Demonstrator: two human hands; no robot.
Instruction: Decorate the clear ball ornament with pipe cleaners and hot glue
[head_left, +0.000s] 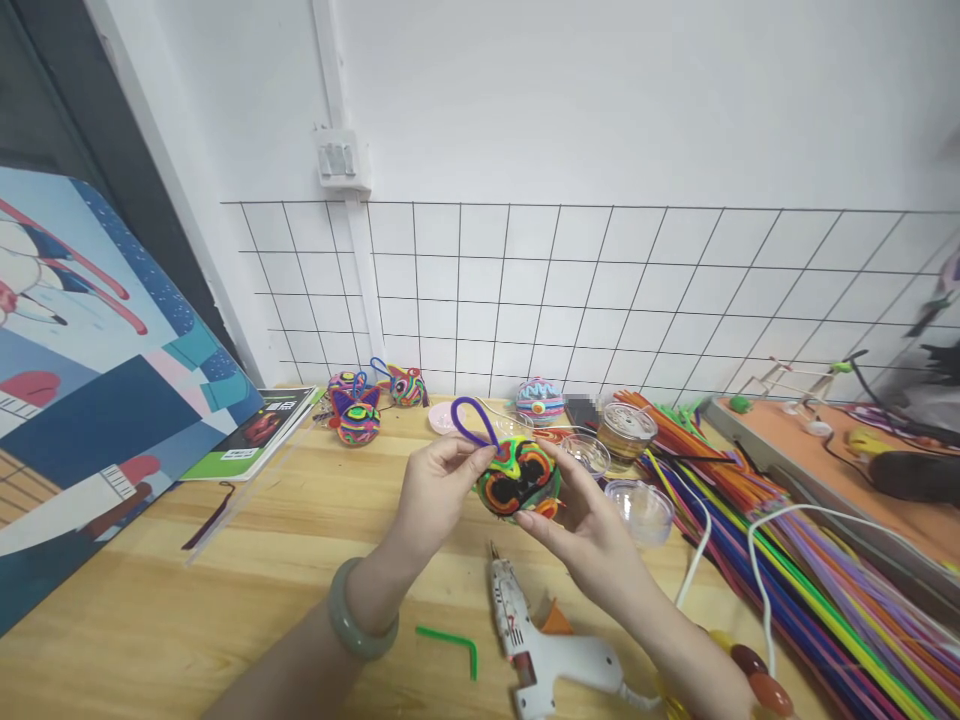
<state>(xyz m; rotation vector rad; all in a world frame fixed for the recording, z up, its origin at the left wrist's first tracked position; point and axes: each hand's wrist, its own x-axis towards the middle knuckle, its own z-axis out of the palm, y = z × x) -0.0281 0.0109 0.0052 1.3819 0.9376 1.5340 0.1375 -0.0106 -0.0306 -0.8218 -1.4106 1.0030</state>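
Between my two hands, raised over the wooden table, is a round ornament (pixel 523 478) covered in coiled colourful pipe cleaners, with black, orange and green swirls. A purple pipe-cleaner loop (pixel 471 420) rises from its top left. My left hand (pixel 442 480) pinches at the base of that loop, thumb and fingers together. My right hand (pixel 581 515) grips the ornament from the right, its thumb along the lower edge and its fingers behind. Below them a white hot glue gun (pixel 551 645) lies on the tabletop, nozzle pointing away. Left of it is a bent green pipe cleaner (pixel 450 637).
Similar ornaments (pixel 356 420) stand at the back left, beside a book (pixel 259 435). Clear plastic dishes (pixel 641 512) and a round tub (pixel 626 432) sit behind my right hand. Bundled pipe cleaners (pixel 810 590) and a white cable (pixel 757 560) fill the right. A picture board (pixel 112 380) leans at left.
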